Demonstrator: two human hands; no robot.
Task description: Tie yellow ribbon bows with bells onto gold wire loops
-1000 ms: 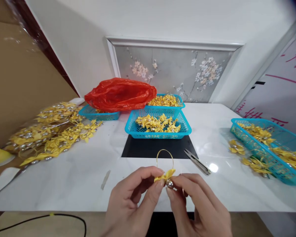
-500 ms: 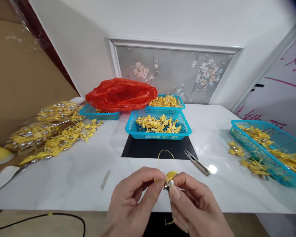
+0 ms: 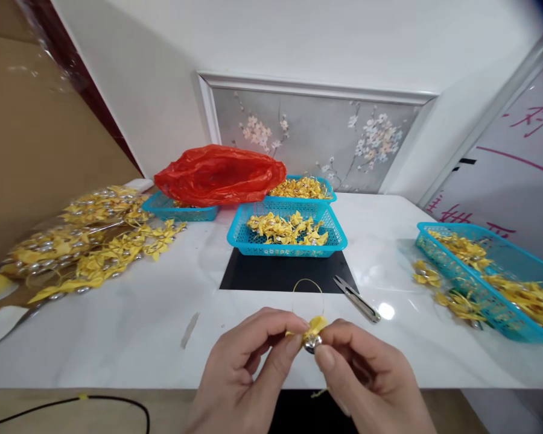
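Note:
Between my two hands, just over the table's front edge, is a yellow ribbon flower (image 3: 315,326) with a shiny silver bead (image 3: 312,343). My left hand (image 3: 253,361) pinches its left side between thumb and forefinger. On the other side, my right hand (image 3: 364,367) is closed on the flower, thumb beside the bead. A thin yellow cord (image 3: 308,281) loops up above the flower. A short end of cord hangs below, near my right palm. Thread snips (image 3: 358,299) lie beyond my right hand, partly on a black mat (image 3: 285,271).
A blue basket (image 3: 287,251) of yellow flowers stands on the mat's far part, with another basket (image 3: 332,198) behind. A red plastic bag (image 3: 217,175) covers a third at left. Beaded yellow flower strands (image 3: 113,259) lie far left. Another blue basket (image 3: 489,283) stands right, loose flowers (image 3: 426,274) beside it.
The flower has turned slightly between my fingers, so more of the silver bead shows. My right fingertips have shifted a little to the right. The view has moved slightly.

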